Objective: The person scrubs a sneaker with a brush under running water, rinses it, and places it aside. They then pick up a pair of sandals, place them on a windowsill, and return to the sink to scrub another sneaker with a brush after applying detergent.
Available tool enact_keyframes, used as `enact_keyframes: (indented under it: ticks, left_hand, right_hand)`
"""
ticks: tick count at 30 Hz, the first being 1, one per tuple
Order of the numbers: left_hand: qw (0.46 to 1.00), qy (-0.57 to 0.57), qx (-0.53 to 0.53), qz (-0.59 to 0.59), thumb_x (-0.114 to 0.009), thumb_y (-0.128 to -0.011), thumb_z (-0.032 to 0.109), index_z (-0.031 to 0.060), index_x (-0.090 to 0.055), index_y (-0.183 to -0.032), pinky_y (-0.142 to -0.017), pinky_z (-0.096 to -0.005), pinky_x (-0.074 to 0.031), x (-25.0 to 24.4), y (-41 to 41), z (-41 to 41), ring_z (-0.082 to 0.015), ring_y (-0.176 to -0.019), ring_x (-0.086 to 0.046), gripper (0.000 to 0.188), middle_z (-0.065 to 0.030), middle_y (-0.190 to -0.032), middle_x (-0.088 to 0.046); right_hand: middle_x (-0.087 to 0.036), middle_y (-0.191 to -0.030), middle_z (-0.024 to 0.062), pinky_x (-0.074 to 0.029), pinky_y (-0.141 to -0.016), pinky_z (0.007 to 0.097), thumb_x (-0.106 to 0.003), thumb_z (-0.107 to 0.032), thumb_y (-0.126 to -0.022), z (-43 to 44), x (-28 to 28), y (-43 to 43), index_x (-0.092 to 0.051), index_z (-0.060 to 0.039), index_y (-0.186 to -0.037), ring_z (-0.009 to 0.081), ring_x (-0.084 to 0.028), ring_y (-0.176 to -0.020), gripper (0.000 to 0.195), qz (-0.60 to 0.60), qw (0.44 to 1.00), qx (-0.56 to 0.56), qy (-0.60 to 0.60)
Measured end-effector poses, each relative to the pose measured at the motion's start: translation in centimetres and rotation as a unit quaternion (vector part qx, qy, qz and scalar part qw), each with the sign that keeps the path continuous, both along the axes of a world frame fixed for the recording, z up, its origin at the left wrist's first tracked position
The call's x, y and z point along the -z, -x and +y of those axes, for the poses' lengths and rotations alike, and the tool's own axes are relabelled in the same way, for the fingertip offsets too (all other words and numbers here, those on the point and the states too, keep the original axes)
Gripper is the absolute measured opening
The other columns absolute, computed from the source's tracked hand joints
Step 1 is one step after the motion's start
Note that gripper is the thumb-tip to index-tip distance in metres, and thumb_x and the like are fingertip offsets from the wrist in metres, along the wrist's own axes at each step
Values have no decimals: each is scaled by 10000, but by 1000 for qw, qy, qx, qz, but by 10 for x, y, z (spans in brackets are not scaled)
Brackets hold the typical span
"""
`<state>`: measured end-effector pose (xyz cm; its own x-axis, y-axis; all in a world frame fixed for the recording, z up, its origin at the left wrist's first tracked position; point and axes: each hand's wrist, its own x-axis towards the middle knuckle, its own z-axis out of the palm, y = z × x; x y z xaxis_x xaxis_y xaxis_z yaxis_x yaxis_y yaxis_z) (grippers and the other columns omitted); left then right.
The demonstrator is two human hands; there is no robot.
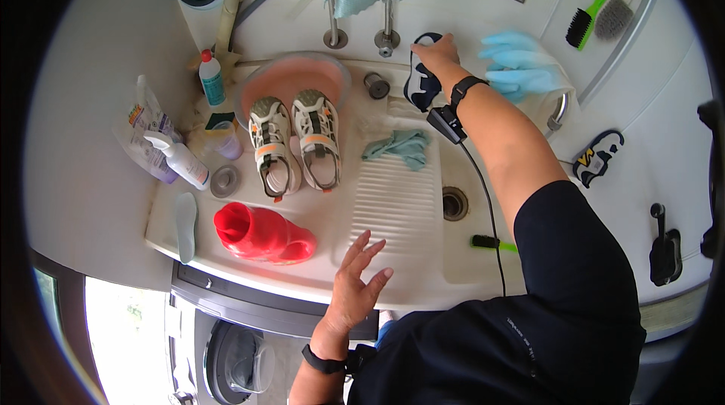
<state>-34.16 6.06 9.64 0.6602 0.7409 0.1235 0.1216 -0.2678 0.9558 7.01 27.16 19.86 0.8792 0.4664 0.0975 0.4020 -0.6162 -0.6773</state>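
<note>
My right hand [439,55] holds one end of a dark navy and white sandal or shoe piece [422,76] at the back edge of the sink. With fingers spread and nothing in it, my left hand [359,286] hovers by the counter's front edge. Two beige sneakers [273,147] with orange straps stand side by side, toes against a pink basin [294,73]. A red plastic bottle [263,235] lies nearer me. On the ribbed washboard [393,206] rests a crumpled teal cloth [402,147]. A green-handled brush [493,243] lies in the sink.
Spray bottle [181,161], red-capped bottle [212,79], cup [228,141] and pale insole [186,226] stand or lie at left. Blue gloves [521,65] drape near the faucet [558,113]. A similar navy piece [597,158] lies right. A black cable [486,184] crosses the sink.
</note>
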Motion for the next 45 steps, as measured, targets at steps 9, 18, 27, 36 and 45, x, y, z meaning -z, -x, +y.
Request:
enact_keyframes:
  ticks: [9, 18, 27, 36, 45]
  left_hand:
    - [999, -36, 6, 36, -731, -850, 168, 122, -597, -1306, -1062, -434, -412, -2, 0, 22, -390, -1324, -449, 477, -204, -1453, -444]
    - [999, -20, 15, 44, -739, -825, 110, 81, -599, -1291, -1072, -416, -397, 0, -14, 39, -371, -1329, -454, 487, -212, -1435, -468]
    - [997, -56, -57, 14, -643, -902, 87, 44, -612, -1258, -998, -406, -468, 25, -23, 42, -398, -1251, -521, 359, -236, -1427, -461]
    - [992, 82, -97, 4, -704, -852, 52, 23, -682, -1035, -816, -333, -556, 18, -28, 41, -272, -1013, -653, 186, -137, -1171, -632]
    - [967, -89, -218, -101, -720, -834, 74, 64, -461, -1357, -1013, -414, -455, -5, -56, 50, -347, -1291, -450, 584, -197, -1430, -387]
  right_hand:
    - [-476, -1365, 207, -500, -967, 473, -807, -426, -735, 40, 26, -48, -372, -18, -1367, 384, -536, -1215, 869, 31, 999, 8, -11]
    - [-427, -1393, 254, -434, -1026, 459, -770, -648, -669, 64, 40, -49, -356, 83, -1354, 391, -449, -1289, 1083, -2, 999, 35, 17]
    - [-354, -1387, 285, -443, -1016, 455, -693, -319, -814, 53, 69, -57, -487, 37, -1275, 426, -446, -1254, 617, -145, 980, 20, -132]
    - [-678, -1058, 104, -506, -843, 330, -735, -410, -837, -3, 42, 102, -666, -25, -1121, 208, -634, -980, 484, 12, 906, -421, -40]
    - [-456, -1414, 188, -394, -1053, 382, -669, -509, -863, 46, 36, 178, -480, -20, -1360, 300, -466, -1291, 723, 62, 854, -517, -17]
